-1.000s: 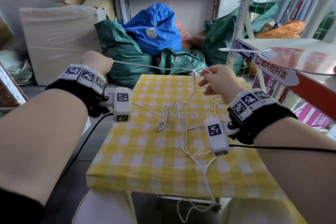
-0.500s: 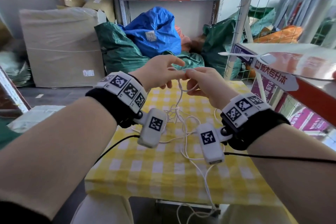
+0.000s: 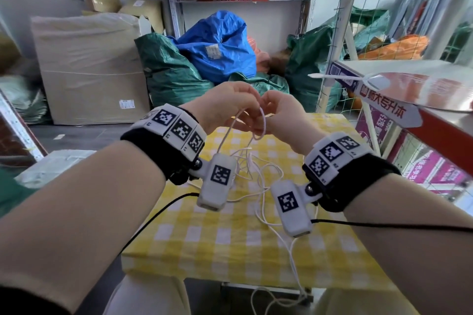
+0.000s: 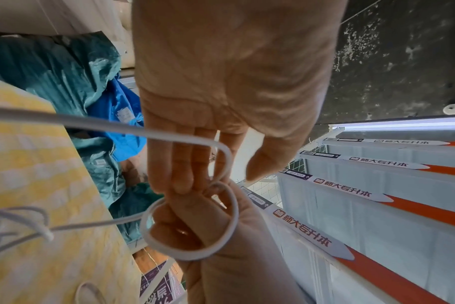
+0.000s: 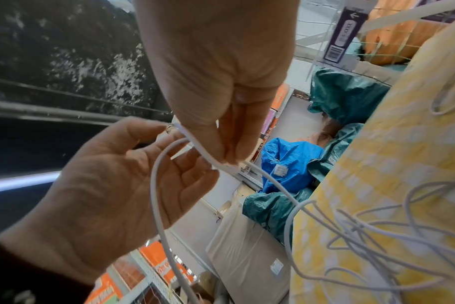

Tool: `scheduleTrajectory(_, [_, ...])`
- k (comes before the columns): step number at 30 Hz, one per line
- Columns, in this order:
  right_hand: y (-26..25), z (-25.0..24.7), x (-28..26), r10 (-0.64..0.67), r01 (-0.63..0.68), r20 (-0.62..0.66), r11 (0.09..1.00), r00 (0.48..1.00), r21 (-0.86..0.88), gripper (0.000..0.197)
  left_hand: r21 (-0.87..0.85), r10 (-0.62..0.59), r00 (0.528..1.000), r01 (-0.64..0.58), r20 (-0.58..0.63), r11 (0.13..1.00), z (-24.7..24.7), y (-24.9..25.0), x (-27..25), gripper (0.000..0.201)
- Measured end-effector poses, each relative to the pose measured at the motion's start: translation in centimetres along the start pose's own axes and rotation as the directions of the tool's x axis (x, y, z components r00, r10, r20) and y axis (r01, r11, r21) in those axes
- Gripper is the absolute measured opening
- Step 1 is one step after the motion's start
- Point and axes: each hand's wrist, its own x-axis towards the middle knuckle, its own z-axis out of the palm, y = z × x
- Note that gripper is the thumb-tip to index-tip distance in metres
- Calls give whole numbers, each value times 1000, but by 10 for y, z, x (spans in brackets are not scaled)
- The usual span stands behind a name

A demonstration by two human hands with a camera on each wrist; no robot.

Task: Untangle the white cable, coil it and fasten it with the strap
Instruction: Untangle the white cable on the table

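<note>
Done: first small loop of white cable (image 3: 261, 123) pinched in right hand (image 3: 280, 116).
Left hand (image 3: 225, 107): fingers relaxed, feeding cable.
Left: tangle on table (image 3: 230, 243); strap unseen.

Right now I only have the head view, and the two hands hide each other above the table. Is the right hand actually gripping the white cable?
Observer: Yes. In the right wrist view the right hand pinches the white cable between thumb and fingers.
Operator: And the left hand, is it gripping too?
Observer: No. The left wrist view shows the left hand with its fingers straight and the thumb apart. The cable only runs across them.
Operator: Is there any coil yet?
Observer: Just one loop. The left wrist view shows a single closed ring of cable held at the right hand's fingers.
</note>
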Motion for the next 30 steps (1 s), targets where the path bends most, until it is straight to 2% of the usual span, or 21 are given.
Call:
scheduleTrajectory(3, [3, 1, 2, -98, 78, -68, 966, 993, -248, 24, 141, 13, 999, -8, -38, 990, 4, -2, 1, 7])
scheduleTrajectory(7, [5, 1, 2, -163, 121, -99, 932, 982, -342, 24, 289, 51, 992, -14, -120, 957, -2, -9, 4, 10])
scheduleTrajectory(10, [8, 1, 3, -134, 88, -128, 944, 983, -317, 15, 334, 35, 991, 9, -125, 942, -5, -13, 6, 10])
scheduleTrajectory(13, [9, 0, 3, -78, 38, -146, 966, 986, -254, 16, 375, 21, 984, 47, -175, 926, -10, -20, 9, 11])
scheduleTrajectory(16, [14, -13, 8, 58, -99, -259, 984, 964, -145, 19, 348, -47, 965, 138, -258, 927, -22, -31, 10, 12])
scheduleTrajectory(17, [17, -17, 9, 88, -142, -307, 977, 948, -159, 16, 320, -84, 952, 180, -293, 930, -25, -34, 9, 14])
scheduleTrajectory(19, [24, -28, 10, 112, -240, -396, 926, 911, -291, 4, 343, -94, 916, 239, -389, 908, -31, -43, 8, 13])
scheduleTrajectory(20, [29, -35, 10, 127, -296, -439, 892, 889, -341, 9, 391, -78, 898, 265, -433, 881, -37, -50, 8, 9])
scheduleTrajectory(22, [36, -50, 5, 199, -408, -496, 840, 845, -357, 16, 463, -102, 869, 354, -485, 813, -55, -67, 5, 19])
scheduleTrajectory(25, [51, -71, 1, 291, -534, -526, 746, 799, -398, 22, 423, -249, 766, 559, -592, 714, -85, -91, -3, 23])
scheduleTrajectory(26, [56, -75, 1, 320, -566, -524, 708, 790, -421, 23, 372, -309, 750, 587, -585, 719, -87, -96, -5, 22])
scheduleTrajectory(27, [59, -76, 1, 348, -589, -509, 668, 788, -455, 23, 286, -375, 756, 581, -536, 762, -84, -97, -6, 22])
scheduleTrajectory(29, [59, -70, 2, 415, -577, -402, 607, 816, -547, 33, 77, -448, 809, 510, -380, 856, -69, -92, -4, 22])
scheduleTrajectory(30, [60, -63, 4, 441, -535, -313, 594, 841, -601, 49, 12, -436, 843, 463, -314, 886, -62, -87, -3, 21])
